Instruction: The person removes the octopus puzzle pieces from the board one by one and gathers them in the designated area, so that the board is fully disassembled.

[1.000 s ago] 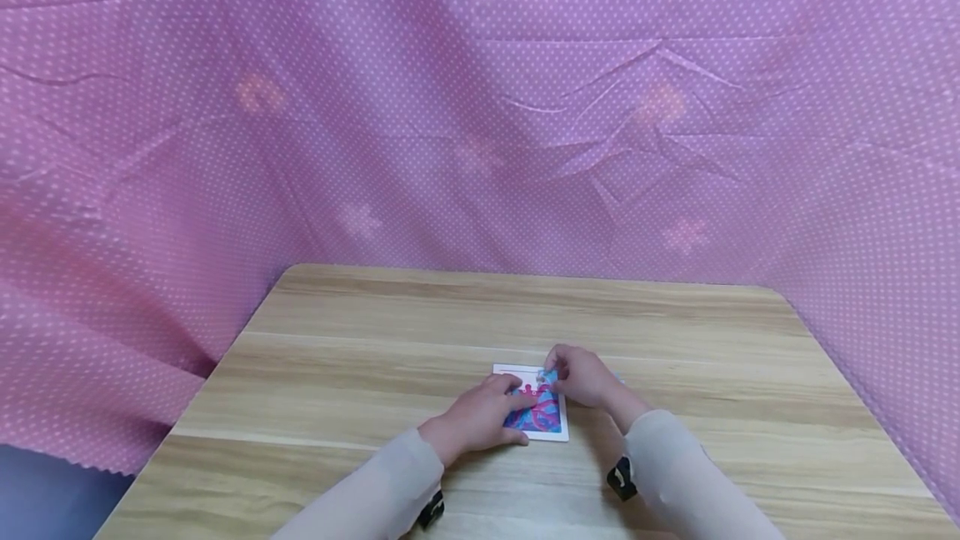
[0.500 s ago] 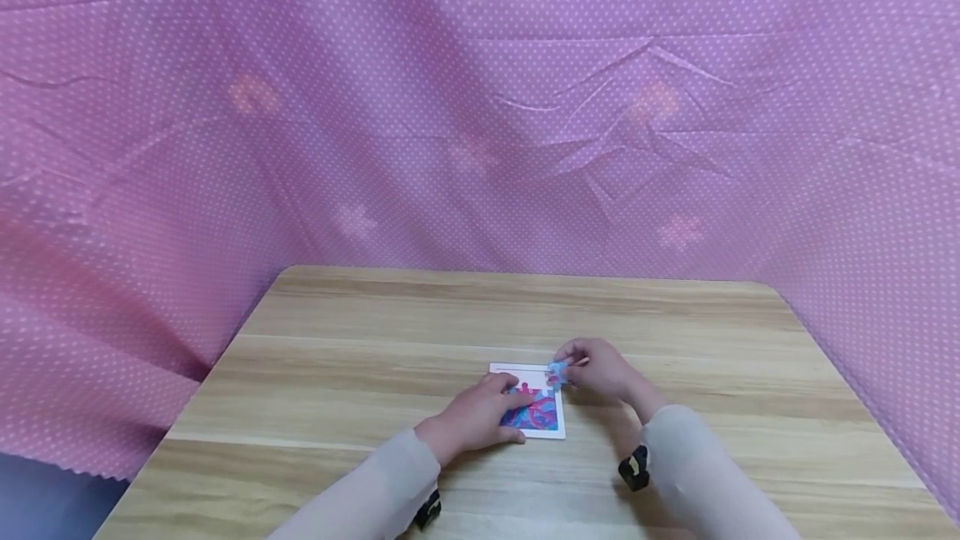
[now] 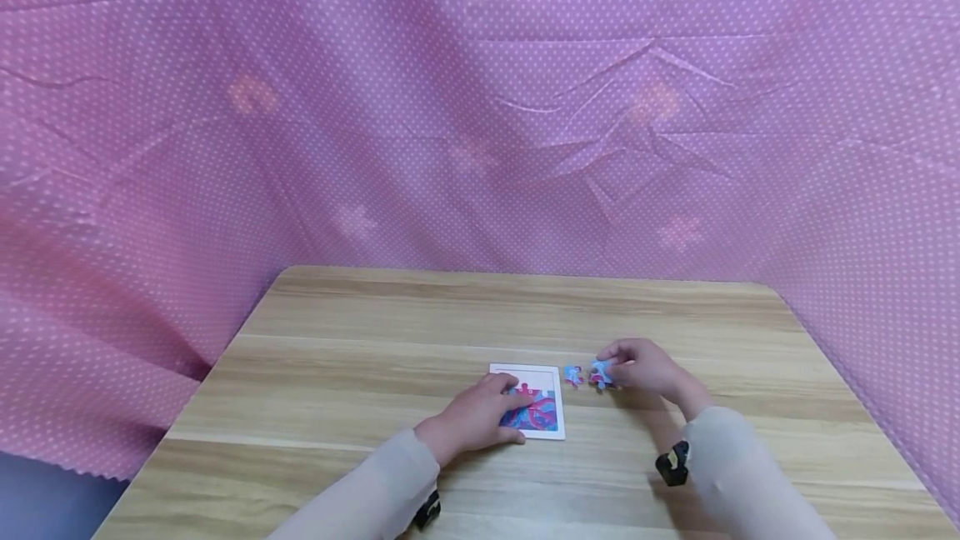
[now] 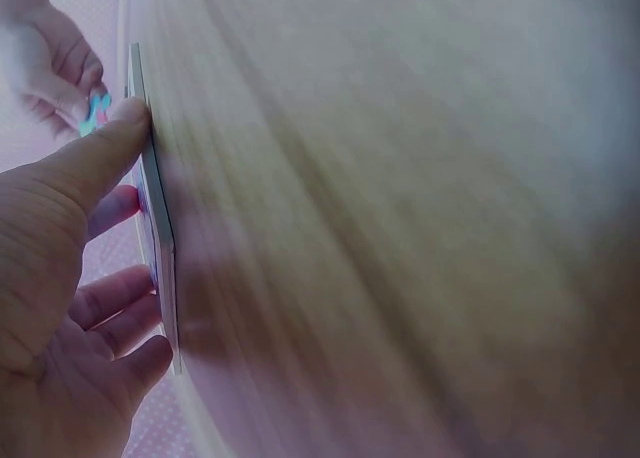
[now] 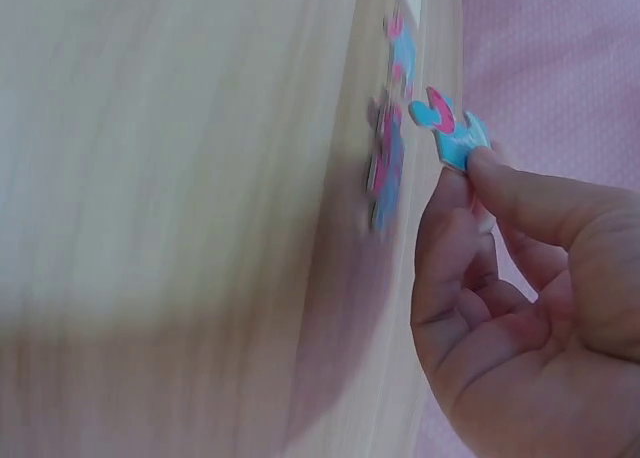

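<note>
Pink dotted cloth (image 3: 480, 132) hangs around your pale wood table (image 3: 390, 315), from about 9 o'clock through 12 to 3; read the dial in the head view, with 12 away from you. Your square white puzzle tray (image 3: 561, 415) lies flat, right of centre on the wood. Blue, pink and purple fitted pieces (image 3: 542, 415) fill its near part, around 6 o'clock, with 1 pink knob jutting toward 12; white floor shows across the tray's far part.

Your left hand (image 3: 480, 413) rests over the tray from 9 o'clock, its fingers spread and loosely bent, fingertips over the near picture and thumb at the near edge, touching the tray without gripping any piece.

Your right hand (image 3: 647, 369) is at the tray's 2 o'clock, outside it, thumb and fingertip pinching 1 blue-and-pink piece (image 5: 455, 143) above the wood, the other fingers curled in. Just beside the tray, also toward 2 o'clock, 1 loose piece (image 3: 573, 376) lies on the table. Farther out that way, near your right hand, lies a blurred blue-and-pink cluster (image 5: 387, 173); you cannot tell how many pieces it holds. Pale sleeves (image 3: 731, 448) cover both your forearms.
</note>
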Action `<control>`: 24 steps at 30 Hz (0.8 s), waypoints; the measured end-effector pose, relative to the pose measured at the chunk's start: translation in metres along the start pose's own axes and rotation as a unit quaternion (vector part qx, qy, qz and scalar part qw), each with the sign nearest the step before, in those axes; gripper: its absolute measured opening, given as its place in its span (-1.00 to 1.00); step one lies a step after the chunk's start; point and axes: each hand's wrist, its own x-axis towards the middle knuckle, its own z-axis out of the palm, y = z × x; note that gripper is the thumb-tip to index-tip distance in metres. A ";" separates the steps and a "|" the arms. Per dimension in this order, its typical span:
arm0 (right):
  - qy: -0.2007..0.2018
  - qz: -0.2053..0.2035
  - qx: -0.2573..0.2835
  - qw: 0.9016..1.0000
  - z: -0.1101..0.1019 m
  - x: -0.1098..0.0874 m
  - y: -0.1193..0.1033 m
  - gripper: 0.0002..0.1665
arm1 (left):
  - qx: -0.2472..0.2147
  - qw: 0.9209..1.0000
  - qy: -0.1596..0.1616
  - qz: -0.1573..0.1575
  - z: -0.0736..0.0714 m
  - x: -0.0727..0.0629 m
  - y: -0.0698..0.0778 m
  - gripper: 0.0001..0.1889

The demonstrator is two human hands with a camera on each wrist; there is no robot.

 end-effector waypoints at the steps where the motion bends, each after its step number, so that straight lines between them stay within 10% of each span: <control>1: -0.003 0.006 0.002 1.000 -0.003 -0.002 0.002 -0.76 | 0.000 1.000 0.000 -0.001 0.000 0.000 0.000 -0.36; 24: 0.018 0.036 -0.048 0.998 -0.027 -0.017 0.026 -0.80 | -0.020 1.000 -0.009 -0.013 -0.001 0.000 -0.001 -0.37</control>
